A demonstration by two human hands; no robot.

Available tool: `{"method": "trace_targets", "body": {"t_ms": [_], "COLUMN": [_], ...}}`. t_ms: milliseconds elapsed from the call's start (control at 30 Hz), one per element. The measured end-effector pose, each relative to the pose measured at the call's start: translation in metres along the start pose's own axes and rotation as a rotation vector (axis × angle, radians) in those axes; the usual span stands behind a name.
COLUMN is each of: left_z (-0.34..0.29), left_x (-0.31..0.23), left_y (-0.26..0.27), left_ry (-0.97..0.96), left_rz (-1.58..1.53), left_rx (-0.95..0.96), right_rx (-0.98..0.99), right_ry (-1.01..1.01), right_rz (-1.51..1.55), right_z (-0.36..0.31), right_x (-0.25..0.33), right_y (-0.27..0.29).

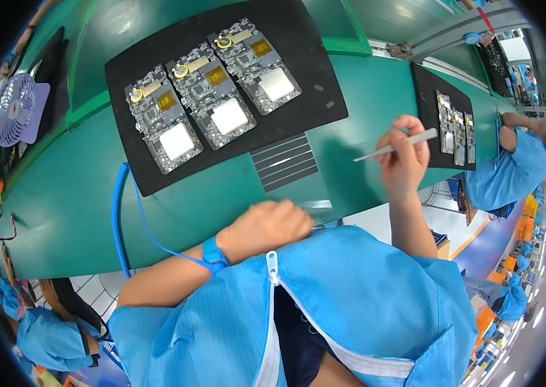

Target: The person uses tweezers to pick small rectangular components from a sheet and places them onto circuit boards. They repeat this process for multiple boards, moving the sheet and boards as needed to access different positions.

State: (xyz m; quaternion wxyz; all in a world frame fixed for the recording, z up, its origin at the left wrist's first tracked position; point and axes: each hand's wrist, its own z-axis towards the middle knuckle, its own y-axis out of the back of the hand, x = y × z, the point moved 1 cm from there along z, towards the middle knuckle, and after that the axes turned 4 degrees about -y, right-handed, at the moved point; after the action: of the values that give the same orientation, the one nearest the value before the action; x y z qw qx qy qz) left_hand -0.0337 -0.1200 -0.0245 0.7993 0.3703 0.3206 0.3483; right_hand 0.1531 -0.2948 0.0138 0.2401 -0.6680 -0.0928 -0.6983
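Between thumb and fingers, my right hand (404,155) grips a pale tapered tool (384,152), its thin tip pointing left above the green table. My left hand (266,227) is curled closed, slightly blurred, by the table's near edge; what its fingers hold, if anything, is hidden. A blue wrist strap (213,251) circles that wrist. Beyond my hands, three circuit boards (228,116) lie side by side on a black mat (286,48), each with a white square, an amber patch and a yellow-ringed round part. Dark strips (284,161) on a sheet lie between mat and hands.
A coiled blue cord (117,213) runs along the table's left side to the wrist strap. A purple fan (18,109) stands far left. Rightward, another black mat (424,97) bears more boards, beside a person in blue (511,164). Green rails (347,46) border the table's back.
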Motion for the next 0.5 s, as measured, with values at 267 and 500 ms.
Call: {"method": "trace_targets", "body": {"t_ms": [267, 500], "left_z": [-0.023, 0.014], "left_x": [0.011, -0.059], "left_y": [0.165, 0.137], "left_ry": [0.848, 1.010], "left_rz": [-0.809, -0.613], "left_rx": [-0.758, -0.604], "right_rx": [-0.033, 0.803], "right_ry": [-0.081, 0.097], "right_rz": [-0.227, -0.477], "right_z": [-0.031, -0.076], "right_x": [0.036, 0.026], "right_y": [0.036, -0.069]}}
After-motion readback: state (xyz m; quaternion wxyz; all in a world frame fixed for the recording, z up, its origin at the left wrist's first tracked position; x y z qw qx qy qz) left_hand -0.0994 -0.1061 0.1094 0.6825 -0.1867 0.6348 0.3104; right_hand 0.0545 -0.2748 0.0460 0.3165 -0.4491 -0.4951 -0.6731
